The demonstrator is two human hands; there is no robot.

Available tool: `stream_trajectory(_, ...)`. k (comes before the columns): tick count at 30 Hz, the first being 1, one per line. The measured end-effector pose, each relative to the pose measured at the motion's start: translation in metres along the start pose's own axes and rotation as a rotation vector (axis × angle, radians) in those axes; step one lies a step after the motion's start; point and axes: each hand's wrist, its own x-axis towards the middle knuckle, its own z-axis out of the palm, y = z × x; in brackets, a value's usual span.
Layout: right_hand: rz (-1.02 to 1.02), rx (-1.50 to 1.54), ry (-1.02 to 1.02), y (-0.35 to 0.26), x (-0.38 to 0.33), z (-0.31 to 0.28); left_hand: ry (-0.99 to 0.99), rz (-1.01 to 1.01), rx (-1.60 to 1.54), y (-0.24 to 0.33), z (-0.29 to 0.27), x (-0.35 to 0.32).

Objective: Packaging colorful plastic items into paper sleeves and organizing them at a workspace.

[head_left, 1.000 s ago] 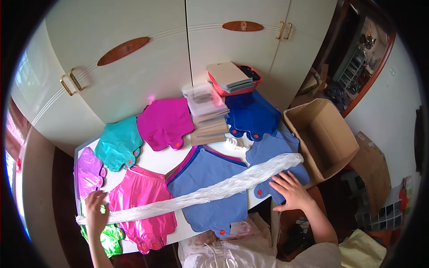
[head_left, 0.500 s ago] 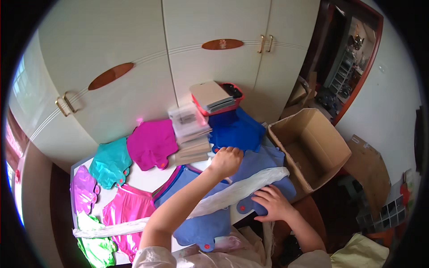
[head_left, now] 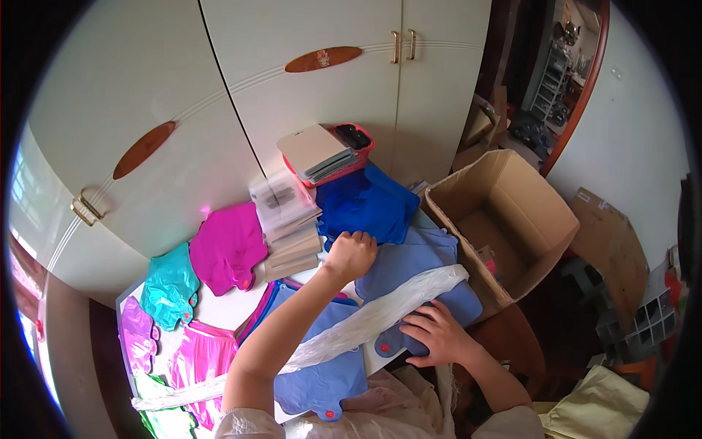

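Note:
My left hand (head_left: pixel 351 256) is closed, its fingers curled down between the royal blue cloth piece (head_left: pixel 373 205) and a periwinkle cloth piece (head_left: pixel 409 256); what it grips, if anything, is hidden. My right hand (head_left: pixel 439 333) lies with fingers spread on another periwinkle piece (head_left: pixel 464 304), which has a rounded tab with a red dot. A long bundle of white strands (head_left: pixel 365 316) runs slantwise across the table, passing between my hands and under my left forearm. Nearer me, below the bundle, lies one more periwinkle piece (head_left: pixel 322 380) with a red-dotted tab.
Magenta (head_left: pixel 228 245), teal (head_left: pixel 170 287), purple (head_left: pixel 139 333), shiny pink (head_left: pixel 203 358) and green (head_left: pixel 164 410) pieces spread leftward. Behind stand stacked cards (head_left: pixel 292 245) and a red basket (head_left: pixel 340 175) holding cards. An open cardboard box (head_left: pixel 504 227) stands at right. Cabinet doors (head_left: pixel 322 95) rise behind.
The view has shifted, so most of the table's contents appear further left. Both hands keep much the same places on the cloth, the left closed and the right spread.

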Motion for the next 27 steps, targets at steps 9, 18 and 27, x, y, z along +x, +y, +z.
stream_trajectory(9,-0.001,0.000,-0.010,0.000,0.002,-0.001,-0.014,-0.018,0.045,-0.003,0.010,0.011)
stream_trajectory(18,-0.013,-0.063,-0.170,0.000,0.000,-0.007,0.051,-0.112,-0.068,-0.025,-0.001,0.011)
stream_trajectory(27,-0.015,-0.110,-0.341,0.012,0.012,-0.012,0.045,-0.108,-0.073,-0.026,-0.011,0.005)
